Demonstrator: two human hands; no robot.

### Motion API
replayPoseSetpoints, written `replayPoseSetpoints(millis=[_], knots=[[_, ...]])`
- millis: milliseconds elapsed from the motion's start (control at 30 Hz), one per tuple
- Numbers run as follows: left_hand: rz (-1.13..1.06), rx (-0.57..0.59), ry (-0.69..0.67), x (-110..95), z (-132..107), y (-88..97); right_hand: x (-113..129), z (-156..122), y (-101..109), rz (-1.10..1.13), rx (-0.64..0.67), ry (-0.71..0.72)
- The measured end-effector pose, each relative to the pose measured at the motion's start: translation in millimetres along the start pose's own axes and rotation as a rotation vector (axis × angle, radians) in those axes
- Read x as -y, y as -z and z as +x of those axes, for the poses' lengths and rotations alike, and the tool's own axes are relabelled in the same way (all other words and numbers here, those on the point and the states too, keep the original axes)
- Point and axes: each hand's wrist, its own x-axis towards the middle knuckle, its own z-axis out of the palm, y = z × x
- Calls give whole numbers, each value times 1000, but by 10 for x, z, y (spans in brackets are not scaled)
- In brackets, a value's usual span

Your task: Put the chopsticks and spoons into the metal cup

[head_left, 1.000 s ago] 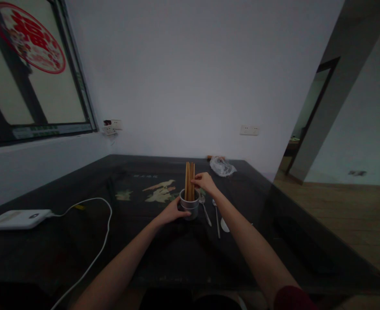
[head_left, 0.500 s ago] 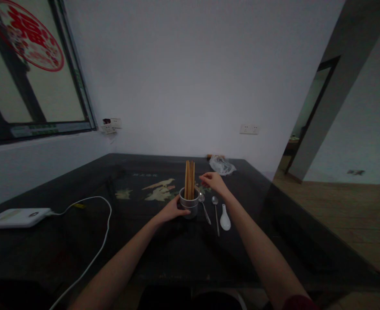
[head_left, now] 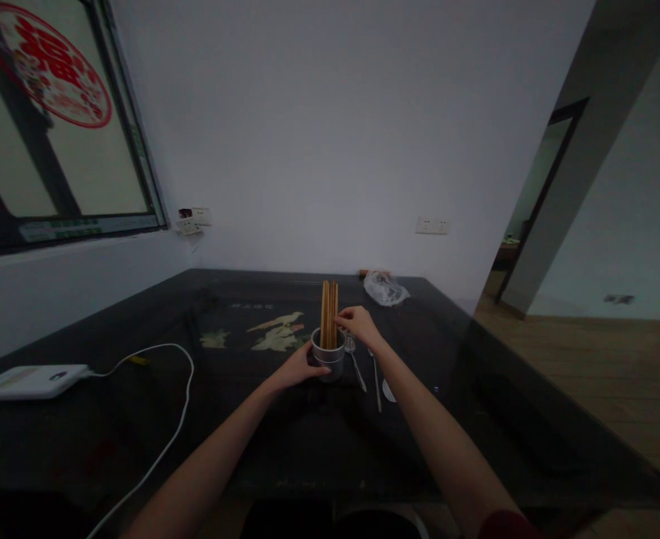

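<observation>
A grey metal cup [head_left: 331, 363] stands on the dark table with several wooden chopsticks [head_left: 328, 311] upright in it. My left hand [head_left: 301, 365] is wrapped round the cup's left side, thumb across its front. At the right edge of the bundle, the pinched fingertips of my right hand [head_left: 358, 323] are on a chopstick above the rim; the exact grip is too small to see. Right of the cup lie a metal spoon [head_left: 357, 367] and a second, thinner metal spoon [head_left: 377, 385]. My right forearm mostly covers a white soup spoon [head_left: 387, 391].
A crumpled clear plastic bag [head_left: 385, 289] lies near the wall at the table's far side. On the left, a white power bank [head_left: 30, 382] trails a white cable [head_left: 187, 397] toward the front edge. The black table [head_left: 285, 449] has a painted bird design.
My right hand has moved left and slightly down, from beside the chopsticks to touching them. Its forearm now covers much of the white soup spoon. My left hand stays on the cup.
</observation>
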Motion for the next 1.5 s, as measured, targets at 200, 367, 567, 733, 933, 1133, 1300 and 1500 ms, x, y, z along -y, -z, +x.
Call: replayPoseSetpoints(millis=[200, 367, 567, 733, 933, 1133, 1300, 1500], knots=[[-6, -2, -8, 74, 27, 14, 11, 24, 13, -22, 15, -14], [16, -13, 6, 54, 19, 11, 30, 20, 17, -21, 16, -30], [-15, 9, 11, 62, 19, 12, 32, 18, 2, -1, 8, -20], [-7, 20, 18, 23, 8, 9, 15, 22, -6, 8, 7, -29], [3, 23, 17, -1, -1, 7, 3, 12, -8, 58, 29, -3], [17, 9, 30, -3, 4, 2, -119, -116, 129, 163, -50, 35], [-8, 23, 32, -37, -12, -16, -487, -516, 262, 287, -148, 62], [-19, 32, 58, -36, -26, -8, -808, -786, 302, 255, -267, -35]])
